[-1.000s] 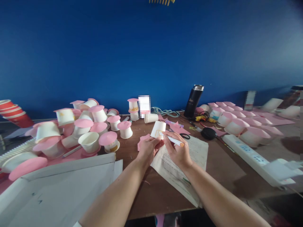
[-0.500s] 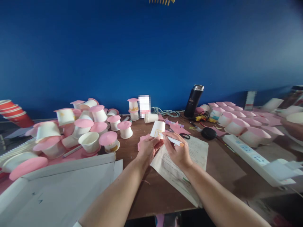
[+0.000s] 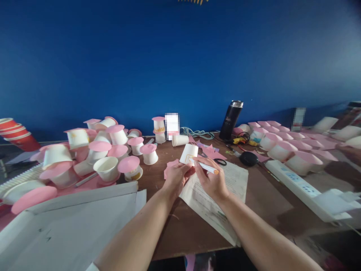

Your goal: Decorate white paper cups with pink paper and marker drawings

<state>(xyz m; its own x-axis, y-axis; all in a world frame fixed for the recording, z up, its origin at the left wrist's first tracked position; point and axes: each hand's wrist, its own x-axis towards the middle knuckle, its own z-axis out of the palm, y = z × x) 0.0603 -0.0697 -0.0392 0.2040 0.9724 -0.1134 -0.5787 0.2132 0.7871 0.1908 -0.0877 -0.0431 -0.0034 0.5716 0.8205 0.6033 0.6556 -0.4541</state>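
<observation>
Closed round the lower edge of a white paper cup (image 3: 188, 152), my left hand (image 3: 178, 176) keeps it tilted above the table. Yellow-orange lines are drawn on the cup's side. My right hand (image 3: 212, 181) grips a white marker (image 3: 207, 168) with an orange end, its tip at the cup's drawn lines. Below both hands lies a printed sheet of paper (image 3: 234, 188). A piece of pink paper (image 3: 170, 168) sits beside my left hand, and pink cut-outs (image 3: 212, 152) lie behind the marker, next to black-handled scissors (image 3: 220, 162).
Paper cups with pink paper tops (image 3: 129, 165) crowd the left side; more pink-topped cups (image 3: 304, 162) stand right. A black flask (image 3: 231, 120) leans near the blue wall. A power strip (image 3: 299, 188) lies right, a white box lid (image 3: 84, 222) front left.
The marker's tip stays at the cup, with only a slight shift of the hand and cup. Everything else stands as before.
</observation>
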